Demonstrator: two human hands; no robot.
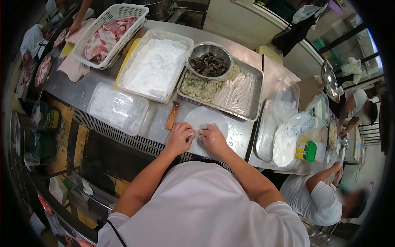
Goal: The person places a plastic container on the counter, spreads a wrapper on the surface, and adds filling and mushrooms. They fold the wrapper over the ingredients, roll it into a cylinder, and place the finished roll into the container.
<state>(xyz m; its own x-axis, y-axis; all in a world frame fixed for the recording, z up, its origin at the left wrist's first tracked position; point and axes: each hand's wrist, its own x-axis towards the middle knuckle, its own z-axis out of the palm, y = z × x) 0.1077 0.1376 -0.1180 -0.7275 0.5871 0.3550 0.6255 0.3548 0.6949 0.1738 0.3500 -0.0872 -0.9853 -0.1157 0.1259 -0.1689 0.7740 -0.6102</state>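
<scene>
1. Metal surface (158,117), pretty loaded: one white basket (106,15) of meat (103,43), one tub (142,95) of white powder (152,61), one clear box (118,108).
2. Plus one tray (257,92) of chopped filling (197,88) and pale strips (235,98), one bowl (207,48) at its corner.
3. One wooden handle (173,116) just beside one round disc (209,117).
4. Pinching one small lump (200,134) over the disc with the fingers of the right hand (214,140). Can't tell about any grip in the left hand's (179,139) curled fingers.

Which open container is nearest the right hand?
The rectangular silver metal tray holding green-flecked filling and white strips, just beyond the right hand; the round silver metal bowl, translucent plastic tub of white powder and white perforated basket sit farther off.
</scene>
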